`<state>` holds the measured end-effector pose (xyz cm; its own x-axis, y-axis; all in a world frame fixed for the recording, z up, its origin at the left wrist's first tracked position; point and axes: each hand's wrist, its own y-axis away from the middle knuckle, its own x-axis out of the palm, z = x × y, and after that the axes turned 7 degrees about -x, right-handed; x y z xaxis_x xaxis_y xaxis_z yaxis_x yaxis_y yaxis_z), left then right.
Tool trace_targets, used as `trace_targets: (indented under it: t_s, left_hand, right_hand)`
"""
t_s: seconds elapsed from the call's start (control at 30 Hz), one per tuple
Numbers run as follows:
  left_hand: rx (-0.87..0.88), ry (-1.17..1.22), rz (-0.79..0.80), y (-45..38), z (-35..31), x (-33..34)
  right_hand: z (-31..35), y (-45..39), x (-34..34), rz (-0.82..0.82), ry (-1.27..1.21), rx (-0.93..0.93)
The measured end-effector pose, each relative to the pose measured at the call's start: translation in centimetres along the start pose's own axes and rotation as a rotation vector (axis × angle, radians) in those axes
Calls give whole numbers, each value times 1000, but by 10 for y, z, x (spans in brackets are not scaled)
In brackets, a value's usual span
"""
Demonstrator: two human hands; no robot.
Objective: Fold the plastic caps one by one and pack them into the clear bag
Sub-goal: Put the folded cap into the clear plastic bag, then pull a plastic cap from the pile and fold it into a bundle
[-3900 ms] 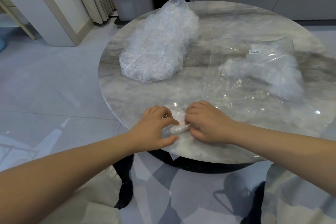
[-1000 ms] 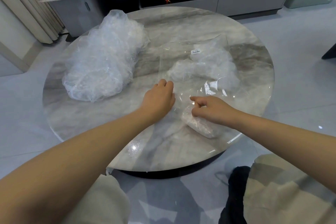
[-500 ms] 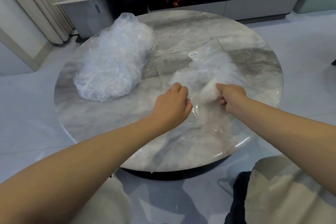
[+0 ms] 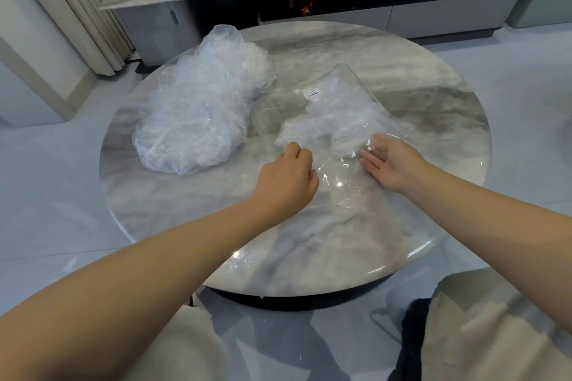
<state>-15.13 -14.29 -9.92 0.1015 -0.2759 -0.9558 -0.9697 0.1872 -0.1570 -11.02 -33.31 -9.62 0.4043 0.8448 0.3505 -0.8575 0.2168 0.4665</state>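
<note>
Plastic caps (image 4: 198, 114) wait in a loose heap on the left of the marble table (image 4: 309, 241). The right hand (image 4: 391, 164), which carried a folded cap a moment ago, is now flat and empty inside the clear bag (image 4: 337, 111), so that cap is packed. The left hand (image 4: 286, 181) pinches the bag's mouth. Behind stands a low cabinet (image 4: 433, 14).

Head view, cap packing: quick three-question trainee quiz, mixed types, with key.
1. True or false: the right hand is holding a folded cap.
2. Which lies nearer the curtain side of the table? A) the pile of loose caps B) the clear bag
3. Fill in: the left hand pinches the bag's ____ edge.

Key: 1 false, its palm is open and empty. 2 A. 3 near (open) edge.
</note>
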Motion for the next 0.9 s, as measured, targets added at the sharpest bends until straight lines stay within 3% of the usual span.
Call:
trace_targets:
  t_s: [0.27, 0.47, 0.63, 0.77, 0.9]
  left_hand:
    - [-26, -147, 108, -7, 10, 11]
    - [-15, 85, 226, -12, 15, 9]
    - [-16, 138, 169, -12, 23, -3]
    - [-135, -35, 29, -14, 50, -11]
    - [-346, -249, 42, -11, 87, -18]
  right_hand:
    - [-5, 29, -1, -21, 132, 34]
    - [-18, 61, 13, 85, 350, 36]
    - [-24, 60, 34, 172, 554, -123]
    - [-36, 58, 52, 237, 703, -236]
    - [-46, 54, 70, 314, 744, -287]
